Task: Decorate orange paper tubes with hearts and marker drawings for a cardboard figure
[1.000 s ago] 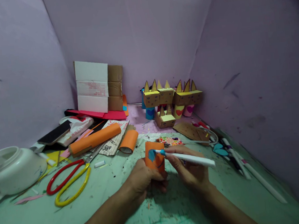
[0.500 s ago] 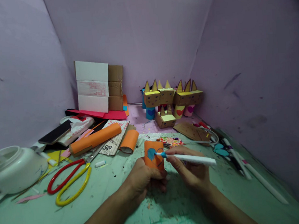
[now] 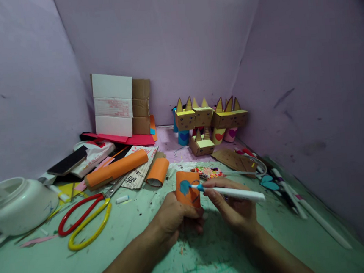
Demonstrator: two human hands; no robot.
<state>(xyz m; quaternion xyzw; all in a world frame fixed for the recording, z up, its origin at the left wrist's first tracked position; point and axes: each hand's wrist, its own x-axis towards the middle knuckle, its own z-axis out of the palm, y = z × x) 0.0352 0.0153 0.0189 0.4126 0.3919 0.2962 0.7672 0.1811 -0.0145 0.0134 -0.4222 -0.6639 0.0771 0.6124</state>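
My left hand [image 3: 179, 215] is closed round the lower part of an orange paper-covered tube [image 3: 189, 199], held upright above the table. On the tube's face is a heart outline, its left half coloured blue. Between the fingers of my right hand [image 3: 234, 204] is a white marker pen [image 3: 238, 193] with a blue tip, which touches the heart near its middle. A white marker cap [image 3: 122, 199] lies on the table to the left. Behind the tube rests a second, shorter orange roll [image 3: 158, 172].
Scissors [image 3: 87, 221] with red and yellow handles and a white teapot-like pot [image 3: 22, 205] are on the left. A long orange roll [image 3: 117, 168] lies behind them. Cardboard figures with pointed ears [image 3: 202, 145] stand at the back. Several markers [image 3: 316, 218] lie at the right.
The marker tip has shifted very slightly to the right on the heart. Both hands keep their hold, and the tube stays almost in place.
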